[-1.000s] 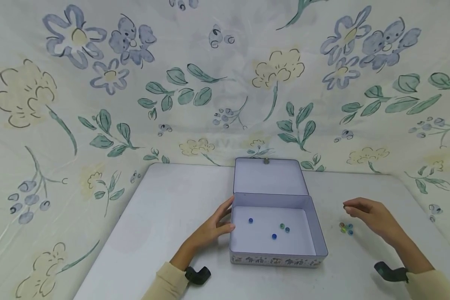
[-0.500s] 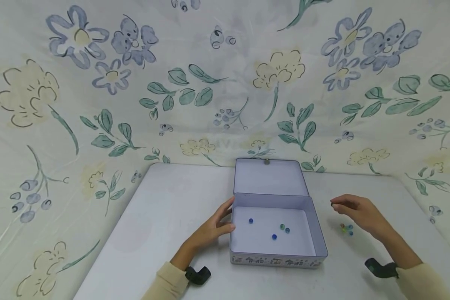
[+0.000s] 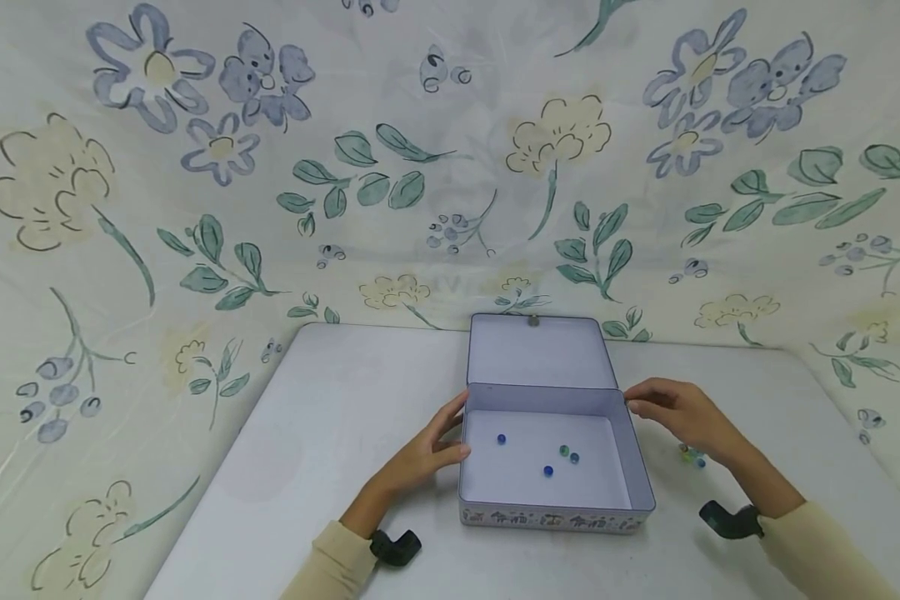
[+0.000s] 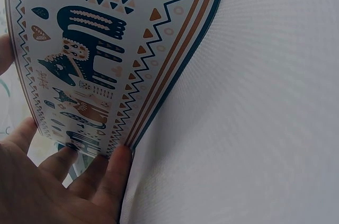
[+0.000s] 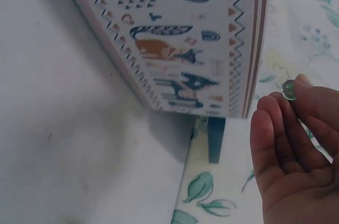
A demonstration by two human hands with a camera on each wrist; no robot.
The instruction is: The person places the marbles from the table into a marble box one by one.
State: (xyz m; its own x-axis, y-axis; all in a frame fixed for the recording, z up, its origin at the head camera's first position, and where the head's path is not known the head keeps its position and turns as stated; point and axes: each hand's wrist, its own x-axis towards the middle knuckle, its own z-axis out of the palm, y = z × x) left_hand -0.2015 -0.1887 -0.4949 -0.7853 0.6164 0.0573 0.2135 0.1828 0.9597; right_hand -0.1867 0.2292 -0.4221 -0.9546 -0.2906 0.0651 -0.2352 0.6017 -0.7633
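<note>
A lidded tin box with its lid raised stands on the white table in the head view. Several glass marbles in blue and green lie apart on its floor. My left hand rests against the box's left side, its fingers laid along the printed wall in the left wrist view. Beside the right rim, my right hand pinches a clear greenish marble between thumb and fingertips. In the right wrist view, the marble is level with the rim, outside the wall.
A small cluster of loose marbles lies on the table right of the box, partly covered by the right hand and arm. Flower-printed cloth rises behind and beside the white table. Each wrist bears a black camera mount.
My right hand has travelled left from above the loose marbles to the box's right rim, carrying the pinched marble. My left hand and the box have stayed put.
</note>
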